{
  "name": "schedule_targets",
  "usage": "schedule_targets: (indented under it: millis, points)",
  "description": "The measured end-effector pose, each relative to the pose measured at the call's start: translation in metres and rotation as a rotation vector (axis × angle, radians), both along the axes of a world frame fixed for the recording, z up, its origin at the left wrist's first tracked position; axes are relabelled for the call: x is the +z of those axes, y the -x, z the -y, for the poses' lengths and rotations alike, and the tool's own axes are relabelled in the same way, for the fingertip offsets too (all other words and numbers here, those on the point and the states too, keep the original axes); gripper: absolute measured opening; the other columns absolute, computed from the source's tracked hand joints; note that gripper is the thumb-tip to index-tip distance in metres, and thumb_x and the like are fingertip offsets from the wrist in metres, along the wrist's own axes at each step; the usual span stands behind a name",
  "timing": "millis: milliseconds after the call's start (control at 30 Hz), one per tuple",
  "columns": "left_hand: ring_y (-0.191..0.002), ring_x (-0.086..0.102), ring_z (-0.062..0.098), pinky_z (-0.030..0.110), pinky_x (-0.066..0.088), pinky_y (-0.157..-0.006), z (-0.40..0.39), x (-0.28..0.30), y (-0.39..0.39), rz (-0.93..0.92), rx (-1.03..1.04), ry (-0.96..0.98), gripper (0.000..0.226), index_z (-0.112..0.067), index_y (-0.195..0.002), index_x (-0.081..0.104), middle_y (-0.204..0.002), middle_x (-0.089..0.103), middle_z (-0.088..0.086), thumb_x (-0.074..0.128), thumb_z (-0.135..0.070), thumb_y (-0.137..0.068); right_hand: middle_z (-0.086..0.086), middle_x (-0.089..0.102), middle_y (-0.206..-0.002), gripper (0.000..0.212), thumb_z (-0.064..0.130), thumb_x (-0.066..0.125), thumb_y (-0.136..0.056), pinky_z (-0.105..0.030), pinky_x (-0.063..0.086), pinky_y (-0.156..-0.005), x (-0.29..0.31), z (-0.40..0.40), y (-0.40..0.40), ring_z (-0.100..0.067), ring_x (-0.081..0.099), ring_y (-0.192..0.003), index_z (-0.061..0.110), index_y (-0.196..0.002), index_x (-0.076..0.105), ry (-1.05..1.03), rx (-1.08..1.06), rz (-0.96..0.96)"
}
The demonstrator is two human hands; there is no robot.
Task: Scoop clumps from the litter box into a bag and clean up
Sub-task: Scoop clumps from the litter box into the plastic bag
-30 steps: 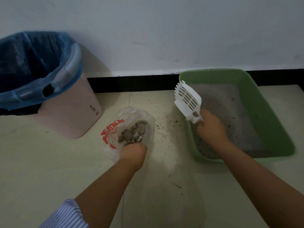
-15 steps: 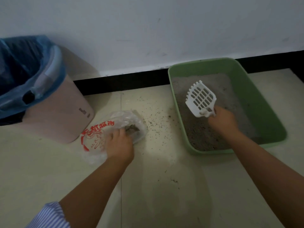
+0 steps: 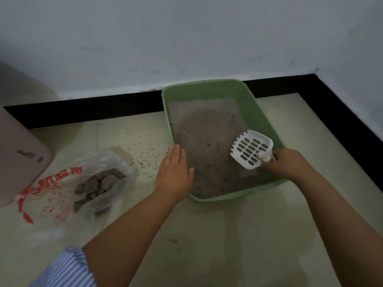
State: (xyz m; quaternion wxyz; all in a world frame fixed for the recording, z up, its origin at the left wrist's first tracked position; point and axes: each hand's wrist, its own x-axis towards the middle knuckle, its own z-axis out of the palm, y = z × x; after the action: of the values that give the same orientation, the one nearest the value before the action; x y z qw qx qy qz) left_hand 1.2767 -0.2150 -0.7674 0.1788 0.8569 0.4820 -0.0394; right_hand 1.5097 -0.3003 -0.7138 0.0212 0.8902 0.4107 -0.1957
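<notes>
A green litter box (image 3: 257, 112) full of grey litter sits on the floor against the wall. My right hand (image 3: 288, 162) grips the handle of a white slotted scoop (image 3: 251, 149), whose head hangs just above the litter at the box's right side. My left hand (image 3: 174, 172) is flat and empty, fingers together, over the box's left rim. A clear plastic bag (image 3: 62, 195) with red print lies open on the floor to the left, with several grey clumps (image 3: 97, 186) inside.
A pink trash bin (image 3: 18, 160) stands at the far left beside the bag. Spilled litter grains (image 3: 145, 154) dot the floor tiles between bag and box. A black baseboard runs along the wall and turns a corner at the right.
My left hand let go of the bag and moved right to the litter box's rim. My right hand carried the scoop down and to the right over the litter. The view shifted right.
</notes>
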Motion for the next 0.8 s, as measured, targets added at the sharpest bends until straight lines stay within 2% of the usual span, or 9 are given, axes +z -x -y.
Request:
schedule_targets:
  millis: [133,233,300,367,400,500,567,700,800]
  points:
    - [-0.145,-0.017,0.023,0.032,-0.004,-0.118,0.001,-0.012,-0.011,-0.041,0.019,0.03,0.063,-0.004,-0.149,-0.004,-0.157,-0.015,0.009,0.023,-0.036,-0.101,-0.001,0.048,-0.047,0.042,0.042,0.059,-0.085,-0.023,0.039,-0.046,0.006,0.011,-0.021,-0.013,0.052,-0.042,0.013,-0.056,0.049,0.165,-0.019,-0.001]
    - [-0.144,-0.019,0.024,0.033,-0.004,-0.118,-0.003,-0.016,-0.014,-0.028,0.043,0.045,0.062,-0.002,-0.148,-0.007,-0.156,-0.018,0.011,0.021,-0.032,-0.101,0.001,0.045,-0.046,0.047,0.043,0.058,-0.086,-0.021,0.037,-0.046,0.004,0.009,-0.02,-0.01,0.047,-0.038,0.014,-0.051,0.045,0.237,0.024,-0.007]
    - [-0.144,-0.019,0.024,0.034,-0.004,-0.118,-0.008,-0.017,-0.017,-0.019,0.073,0.058,0.062,-0.001,-0.148,-0.008,-0.155,-0.02,0.012,0.022,-0.03,-0.101,0.001,0.044,-0.052,0.043,0.041,0.058,-0.086,-0.021,0.034,-0.047,0.0,0.003,-0.015,-0.01,0.045,-0.046,0.014,-0.055,0.046,0.275,0.078,0.01]
    - [-0.144,-0.02,0.024,0.035,-0.003,-0.118,-0.012,-0.017,-0.018,-0.019,0.105,0.061,0.063,-0.001,-0.148,-0.009,-0.155,-0.021,0.013,0.022,-0.029,-0.101,-0.002,0.049,-0.063,0.033,0.04,0.057,-0.085,-0.022,0.033,-0.048,-0.007,-0.005,-0.009,-0.016,0.049,-0.061,0.012,-0.07,0.053,0.315,0.115,0.024]
    - [-0.144,-0.02,0.024,0.036,-0.003,-0.118,-0.014,-0.016,-0.018,-0.027,0.12,0.053,0.063,-0.002,-0.148,-0.01,-0.155,-0.022,0.013,0.021,-0.03,-0.101,-0.005,0.054,-0.072,0.028,0.04,0.057,-0.085,-0.024,0.036,-0.051,-0.012,-0.009,-0.008,-0.019,0.053,-0.07,0.012,-0.081,0.058,0.323,0.121,0.026]
    - [-0.144,-0.019,0.024,0.036,-0.004,-0.118,-0.013,-0.015,-0.022,-0.056,0.161,0.04,0.063,-0.002,-0.147,-0.011,-0.155,-0.022,0.013,0.019,-0.032,-0.101,-0.013,0.064,-0.106,0.037,0.038,0.056,-0.086,-0.027,0.041,-0.069,-0.026,-0.014,-0.004,-0.026,0.061,-0.098,0.007,-0.106,0.062,0.294,0.107,0.069]
    - [-0.144,-0.019,0.025,0.036,-0.005,-0.118,-0.011,-0.015,-0.023,-0.056,0.186,0.033,0.064,-0.002,-0.147,-0.011,-0.155,-0.021,0.014,0.02,-0.031,-0.1,-0.013,0.064,-0.113,0.039,0.039,0.052,-0.089,-0.029,0.042,-0.072,-0.032,-0.017,0.001,-0.027,0.061,-0.104,0.006,-0.108,0.061,0.247,0.1,0.083]
    - [-0.143,-0.021,0.026,0.035,-0.007,-0.117,-0.014,-0.015,-0.025,-0.059,0.154,0.058,0.071,-0.002,-0.147,-0.014,-0.154,-0.024,0.015,0.029,-0.03,-0.098,-0.021,0.062,-0.114,0.04,0.033,0.039,-0.097,-0.032,0.043,-0.077,-0.048,-0.026,0.018,-0.031,0.058,-0.106,0.002,-0.111,0.06,0.173,0.101,-0.024]
    - [-0.142,-0.022,0.027,0.036,-0.007,-0.117,-0.017,-0.012,-0.027,-0.074,0.15,0.057,0.074,0.0,-0.146,-0.016,-0.153,-0.026,0.016,0.031,-0.032,-0.097,-0.022,0.058,-0.12,0.037,0.027,0.032,-0.1,-0.033,0.041,-0.078,-0.059,-0.048,0.03,-0.031,0.055,-0.111,0.008,-0.128,0.048,0.117,0.15,-0.121]
